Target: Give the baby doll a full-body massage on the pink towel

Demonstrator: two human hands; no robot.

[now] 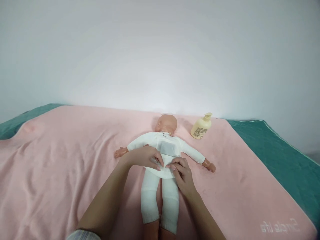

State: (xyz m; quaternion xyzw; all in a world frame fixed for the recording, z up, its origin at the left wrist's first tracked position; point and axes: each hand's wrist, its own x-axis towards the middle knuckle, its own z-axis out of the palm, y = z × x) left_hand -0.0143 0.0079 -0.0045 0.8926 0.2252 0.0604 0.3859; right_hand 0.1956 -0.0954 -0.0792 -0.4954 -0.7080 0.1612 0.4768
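A baby doll [152, 180] with a white cloth body lies stretched out on the bed, its back turned up and its arms spread wide. Set into its upper back is a grey rectangular panel [168, 148]. My left hand [146, 157] rests on the lower back from the left, thumb and fingers pinched at the white cloth. From the right, my right hand [183, 173] pinches the same area, thumb against the bent fingers. The fingertips of both hands are close together below the panel. How much cloth they grip is partly hidden.
A pale yellow pump bottle [201, 128] stands beyond the doll's right-side arm. Beneath everything is a wrinkled pink blanket [62, 173], with a green cover [280, 146] showing at both sides. A plain white wall [160, 53] rises behind the bed.
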